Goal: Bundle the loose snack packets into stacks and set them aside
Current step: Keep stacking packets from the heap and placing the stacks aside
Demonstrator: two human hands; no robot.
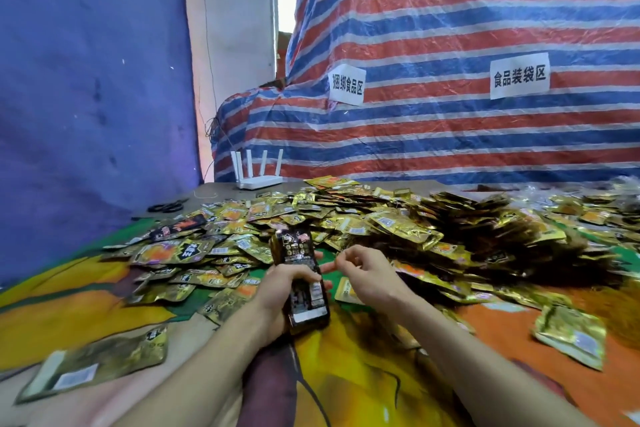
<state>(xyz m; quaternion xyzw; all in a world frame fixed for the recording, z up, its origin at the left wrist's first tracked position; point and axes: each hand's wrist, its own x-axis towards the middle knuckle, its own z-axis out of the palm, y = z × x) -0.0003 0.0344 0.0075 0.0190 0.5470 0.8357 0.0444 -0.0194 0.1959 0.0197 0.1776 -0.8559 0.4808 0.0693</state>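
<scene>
My left hand [282, 282] grips a tall stack of dark and gold snack packets [298, 265], held upright just above the cloth. My right hand [363, 272] hovers right beside the stack with its fingers curled and thumb and forefinger pinched together; whether something thin sits between them I cannot tell. A large heap of loose gold packets [363, 218] covers the table beyond both hands. More loose packets [194, 253] lie spread to the left.
A white router [258, 172] with several antennas stands at the table's far edge, black scissors [168, 206] to its left. Single packets lie near left [98, 362] and near right [571, 333] on the colourful cloth [346, 374]. A striped tarp [450, 80] rises behind.
</scene>
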